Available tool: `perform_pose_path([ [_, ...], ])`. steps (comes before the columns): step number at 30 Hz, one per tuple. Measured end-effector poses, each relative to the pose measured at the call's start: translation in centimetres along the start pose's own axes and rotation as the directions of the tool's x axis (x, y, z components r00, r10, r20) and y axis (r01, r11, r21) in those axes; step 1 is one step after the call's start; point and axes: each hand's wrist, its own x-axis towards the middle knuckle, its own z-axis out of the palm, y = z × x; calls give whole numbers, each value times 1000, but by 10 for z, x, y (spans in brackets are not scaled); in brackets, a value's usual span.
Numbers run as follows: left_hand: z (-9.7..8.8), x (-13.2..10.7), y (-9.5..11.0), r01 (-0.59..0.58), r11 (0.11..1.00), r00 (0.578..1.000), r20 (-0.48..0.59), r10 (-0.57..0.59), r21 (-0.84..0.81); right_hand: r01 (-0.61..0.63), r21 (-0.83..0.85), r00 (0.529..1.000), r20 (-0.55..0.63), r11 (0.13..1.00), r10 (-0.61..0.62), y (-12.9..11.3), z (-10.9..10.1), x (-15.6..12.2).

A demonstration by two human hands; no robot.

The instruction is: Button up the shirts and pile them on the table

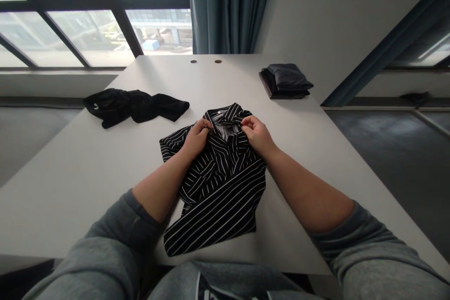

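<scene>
1. Since both hands are on it, the striped shirt (220, 192) counts as the object in hand: black with white stripes, bunched and folded over itself, mid-desk (87, 187), toward the near edge.
2. Left hand (197, 137): fingers curled and pinching the shirt's collar (227, 115) at its left side, gripping cloth.
3. Right hand (258, 135): fingertips (243, 122) pinching the collar's right side, wrist low. The hands are apart, with the grey collar lining (222, 129) showing between them.
4. Both forearms bare; grey sleeves (130, 229) pushed up past them.
5. Black garment (135, 106), crumpled, left of the shirt, well apart from it.
6. Folded dark stack (286, 81) at the far right of the desk, a dark flat item beneath.
7. Two small round holes (206, 61) near the far edge. Window (94, 14) beyond, curtain (225, 7) beside it.
</scene>
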Motion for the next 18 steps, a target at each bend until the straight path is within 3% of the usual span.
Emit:
perform_pose_path([
  [5,-2,-2,4,-18,995,999,47,13,94,40,37,996,80,998,-43,-6,-8,-2],
  [9,-4,-6,11,-126,945,988,128,91,302,189,-184,976,141,965,-164,-20,-23,-2],
  [14,5,-19,33,-400,750,914,295,279,527,305,-241,944,205,921,-259,-33,-27,-2],
  [16,13,-24,38,-438,746,885,387,260,501,300,-228,946,192,926,-259,-36,-22,-4],
  [18,19,-27,39,-410,805,860,476,184,429,270,-223,958,162,937,-238,-39,-16,-6],
])
